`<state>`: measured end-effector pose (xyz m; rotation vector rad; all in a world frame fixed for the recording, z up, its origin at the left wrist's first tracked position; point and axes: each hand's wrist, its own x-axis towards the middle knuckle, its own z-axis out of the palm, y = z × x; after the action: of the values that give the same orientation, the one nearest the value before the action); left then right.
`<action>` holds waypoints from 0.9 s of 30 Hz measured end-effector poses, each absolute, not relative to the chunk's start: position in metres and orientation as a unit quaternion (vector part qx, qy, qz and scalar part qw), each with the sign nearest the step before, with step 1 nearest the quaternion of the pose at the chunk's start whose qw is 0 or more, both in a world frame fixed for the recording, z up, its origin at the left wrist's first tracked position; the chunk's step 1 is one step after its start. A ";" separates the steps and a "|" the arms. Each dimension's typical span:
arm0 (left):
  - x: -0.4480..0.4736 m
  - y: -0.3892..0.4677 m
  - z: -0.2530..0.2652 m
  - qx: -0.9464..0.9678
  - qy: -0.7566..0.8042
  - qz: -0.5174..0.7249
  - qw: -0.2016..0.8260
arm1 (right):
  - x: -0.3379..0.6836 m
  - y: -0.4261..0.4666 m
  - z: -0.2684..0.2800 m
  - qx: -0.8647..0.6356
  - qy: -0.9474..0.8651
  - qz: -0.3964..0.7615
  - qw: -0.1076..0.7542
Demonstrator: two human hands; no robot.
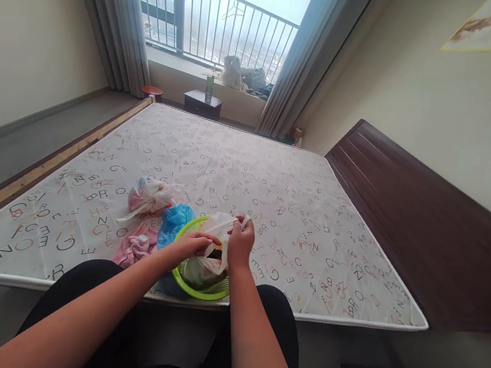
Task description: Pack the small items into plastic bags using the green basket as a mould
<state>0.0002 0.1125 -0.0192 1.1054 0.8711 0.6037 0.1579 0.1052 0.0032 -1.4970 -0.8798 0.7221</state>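
A white plastic bag [218, 227] sits in a lime-green basket [204, 294] at the near edge of the mattress. My right hand [241, 239] is closed on the bag's upper right part, with a strip of plastic showing over the fingers. My left hand [200, 244] is at the bag's left side, its index finger stretched over the opening; whether it grips the plastic I cannot make out. Dark and yellow contents show through the opening. Just left of the basket lie a blue plastic bag [176, 223], a pink cloth [138, 246] and a second, filled whitish plastic bag [153, 195].
The letter-printed mattress [238, 170] has a dark wooden headboard [411, 198] on the right. Beyond its far end stands a small dark nightstand [202, 102] with a green bottle [209, 88], beside a red stool [152, 91]. Sacks [232, 73] lie on the window ledge.
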 end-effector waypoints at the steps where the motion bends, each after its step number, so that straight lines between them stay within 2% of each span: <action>1: 0.001 0.113 -0.020 0.494 0.404 0.286 0.715 | 0.157 0.104 0.005 -0.645 -0.386 0.294 0.591; 4: 0.002 0.112 -0.021 0.480 0.421 0.317 0.701 | 0.156 0.102 0.005 -0.640 -0.408 0.280 0.587; 15: 0.000 0.108 -0.014 0.426 0.410 0.433 0.681 | 0.157 0.104 0.001 -0.599 -0.444 0.350 0.568; 20: 0.001 0.107 -0.017 0.473 0.399 0.405 0.672 | 0.151 0.101 0.007 -0.581 -0.518 0.360 0.514; 27: 0.004 0.112 -0.037 0.520 0.425 0.349 0.653 | 0.150 0.102 0.001 -0.578 -0.540 0.359 0.496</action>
<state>0.0039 0.1120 -0.0367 1.1796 0.9642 0.7928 0.1499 0.1020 0.0010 -1.4000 -1.3091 0.8688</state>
